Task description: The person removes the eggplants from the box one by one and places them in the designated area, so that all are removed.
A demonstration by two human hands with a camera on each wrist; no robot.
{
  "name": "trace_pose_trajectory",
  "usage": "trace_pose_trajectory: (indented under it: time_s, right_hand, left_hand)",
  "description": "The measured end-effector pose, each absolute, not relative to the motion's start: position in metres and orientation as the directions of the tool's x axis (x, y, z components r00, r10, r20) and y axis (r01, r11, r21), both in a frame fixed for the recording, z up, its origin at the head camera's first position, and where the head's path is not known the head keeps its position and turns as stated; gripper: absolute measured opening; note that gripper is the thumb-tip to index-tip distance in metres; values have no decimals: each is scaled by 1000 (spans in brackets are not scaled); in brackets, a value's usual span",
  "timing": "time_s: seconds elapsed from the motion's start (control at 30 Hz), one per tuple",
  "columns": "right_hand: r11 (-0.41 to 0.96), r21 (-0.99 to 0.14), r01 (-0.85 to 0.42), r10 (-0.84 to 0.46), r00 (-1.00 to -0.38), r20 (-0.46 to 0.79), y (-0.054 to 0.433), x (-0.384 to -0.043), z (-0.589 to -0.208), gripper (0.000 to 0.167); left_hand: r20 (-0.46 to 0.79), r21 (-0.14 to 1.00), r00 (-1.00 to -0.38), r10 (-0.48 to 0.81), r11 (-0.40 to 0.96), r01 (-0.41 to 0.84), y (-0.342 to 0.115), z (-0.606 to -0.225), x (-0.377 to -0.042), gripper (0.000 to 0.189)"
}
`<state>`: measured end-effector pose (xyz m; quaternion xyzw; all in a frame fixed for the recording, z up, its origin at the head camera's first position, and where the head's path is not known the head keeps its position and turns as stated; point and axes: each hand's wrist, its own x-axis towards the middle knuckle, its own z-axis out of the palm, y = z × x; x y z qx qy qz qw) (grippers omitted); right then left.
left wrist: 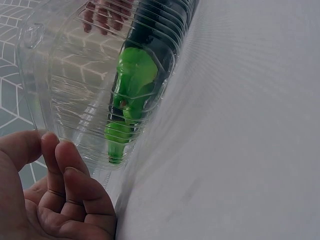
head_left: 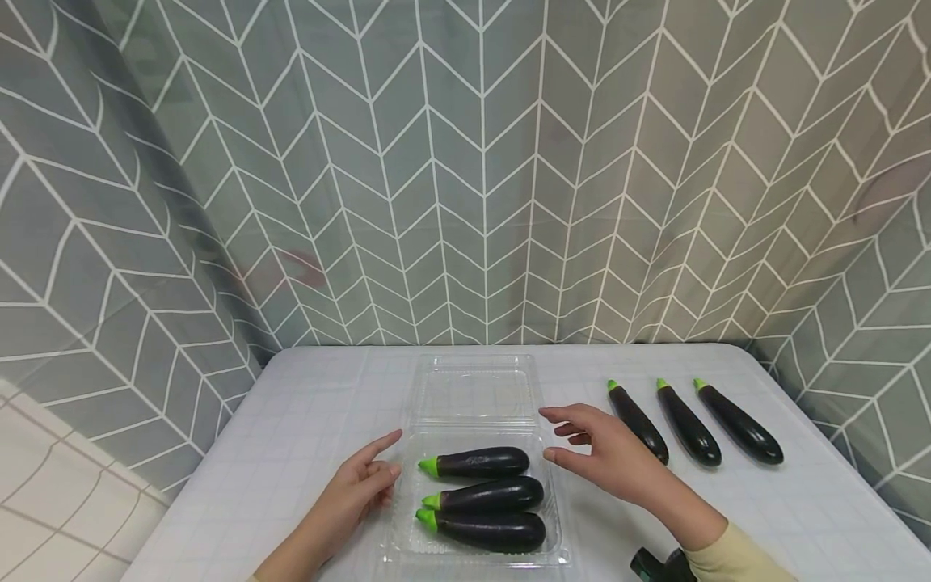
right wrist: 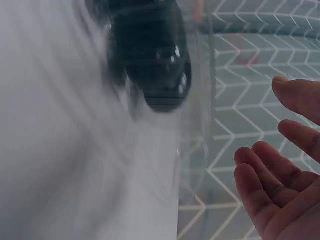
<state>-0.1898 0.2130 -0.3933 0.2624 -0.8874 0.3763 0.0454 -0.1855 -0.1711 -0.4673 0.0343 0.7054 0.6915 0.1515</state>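
Inside the clear container (head_left: 465, 441), three eggplants (head_left: 490, 495), left fingers (head_left: 378, 446) part-curled, hold unclear, right fingers (head_left: 570, 415) parted, empty

Grey drapery (head_left: 451, 170) with white chevron lines, white round-cornered table (head_left: 320, 412)

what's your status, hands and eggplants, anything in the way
Left hand at clear container's left edge. Right hand empty, by its right side. Three eggplants inside. Lid folded back, nothing seen blocking.
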Motion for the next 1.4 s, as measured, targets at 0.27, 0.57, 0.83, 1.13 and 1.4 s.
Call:
trace_pose_trajectory:
  time_s: [0.27,0.57,0.83,1.13,1.4]
  right_hand:
    - [538,-646,-542,-513,-818,259,186,-195,-398,50]
    - [543,-610,-577,-582,-782,221,164,-199,-403,48]
    - [583,-525,-620,-628,-754,194,150,-205,-409,44]
    - [606,-422,-674,-683,-713,159,137,-208,-410,32]
    - [637,-368,-677,-695,-711,106,128,-209,-406,29]
  left_hand:
    - [-169,986,-950,264,32,-166,-171,-468,-186,65]
    - [-169,986,-948,269,36,-165,-171,-469,-186,65]
    - [-172,985,-947,270,53,-164,-172,-469,-186,65]
    - [-158,987,-945,286,40,-153,-173,-469,-186,66]
    - [-156,988,-944,289,37,-152,-173,-469,-185,66]
